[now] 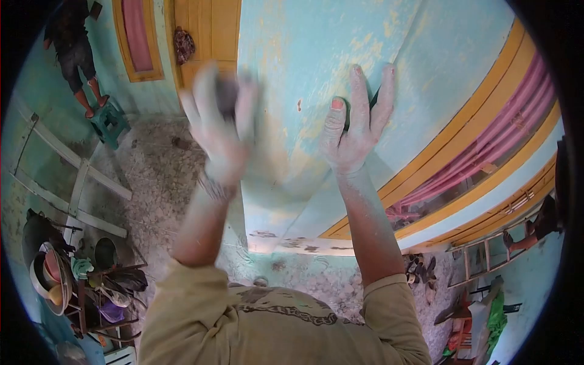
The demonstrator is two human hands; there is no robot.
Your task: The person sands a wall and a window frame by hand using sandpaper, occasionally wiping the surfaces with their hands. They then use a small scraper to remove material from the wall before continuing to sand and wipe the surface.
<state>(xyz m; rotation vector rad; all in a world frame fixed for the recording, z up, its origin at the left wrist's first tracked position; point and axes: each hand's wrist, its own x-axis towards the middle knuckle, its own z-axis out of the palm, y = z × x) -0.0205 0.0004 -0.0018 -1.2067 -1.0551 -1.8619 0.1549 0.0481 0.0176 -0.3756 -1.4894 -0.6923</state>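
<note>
A light blue wall (304, 121) with worn, yellowish patches stands in front of me. My left hand (222, 131), dusted white and smeared by motion, is raised at the wall's left edge. Its fingers are around a dark grey piece (227, 96), too blurred to name. My right hand (356, 125), also coated in white dust, is against the wall with its thumb and fingers stretched upward and apart. Dark green shading shows between those fingers.
Right of the wall's bare face is a yellow-framed window (480, 152) with pink curtains. A person (73, 48) stands on a green stool (108, 125) at the far left. Cluttered basins (52, 280) stand lower left. A ladder (486, 255) with another person's leg (523, 243) is at right.
</note>
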